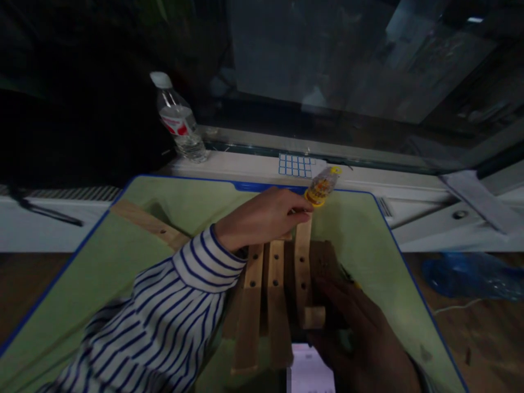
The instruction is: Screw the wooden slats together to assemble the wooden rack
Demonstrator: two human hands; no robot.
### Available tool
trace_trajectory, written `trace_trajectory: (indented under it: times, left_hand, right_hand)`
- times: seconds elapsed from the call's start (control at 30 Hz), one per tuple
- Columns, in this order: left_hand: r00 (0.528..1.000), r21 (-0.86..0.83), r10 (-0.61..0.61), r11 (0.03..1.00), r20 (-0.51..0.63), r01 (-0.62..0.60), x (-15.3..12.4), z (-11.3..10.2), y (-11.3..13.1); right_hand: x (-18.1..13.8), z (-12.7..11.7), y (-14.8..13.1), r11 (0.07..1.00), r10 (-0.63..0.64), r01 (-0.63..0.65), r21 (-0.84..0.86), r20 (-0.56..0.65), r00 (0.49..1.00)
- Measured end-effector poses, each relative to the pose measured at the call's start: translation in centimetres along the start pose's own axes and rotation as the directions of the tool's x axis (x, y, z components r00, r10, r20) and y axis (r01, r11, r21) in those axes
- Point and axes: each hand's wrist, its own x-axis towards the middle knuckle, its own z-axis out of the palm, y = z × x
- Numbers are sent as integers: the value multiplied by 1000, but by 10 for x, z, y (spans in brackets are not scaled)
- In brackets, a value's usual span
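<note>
My left hand (pixel 264 217), in a striped sleeve, reaches across the table. Its thumb and fingers pinch the far end of a pale wooden strip (pixel 302 262) with drilled holes. A short round wooden piece (pixel 315 317) sits at that strip's near end. Beside it lie a second holed strip (pixel 275 316) and a third holed strip (pixel 247 322), all over a brown cardboard-like piece (pixel 323 256). My right hand (pixel 364 333) is in shadow to the right of the round piece, thumb and fingers apart; I see nothing held in it.
Another wooden strip (pixel 151 224) lies at the left of the green, blue-edged table (pixel 368 229). A small yellow-capped bottle (pixel 321 188) stands at the far edge. On the sill are a water bottle (pixel 180 123) and a blue-grid sheet (pixel 295 165). A lit phone screen (pixel 311 371) is near me.
</note>
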Motion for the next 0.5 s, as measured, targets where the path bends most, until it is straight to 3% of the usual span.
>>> trace_trajectory:
  times: [0.27, 0.5]
  left_hand:
    - [994, 24, -107, 994, 12, 107, -4, -3, 2]
    - [993, -13, -111, 994, 27, 111, -6, -5, 2]
  right_hand:
    - [9, 7, -9, 996, -81, 82, 43, -15, 997]
    - [6, 7, -13, 994, -76, 78, 74, -23, 997]
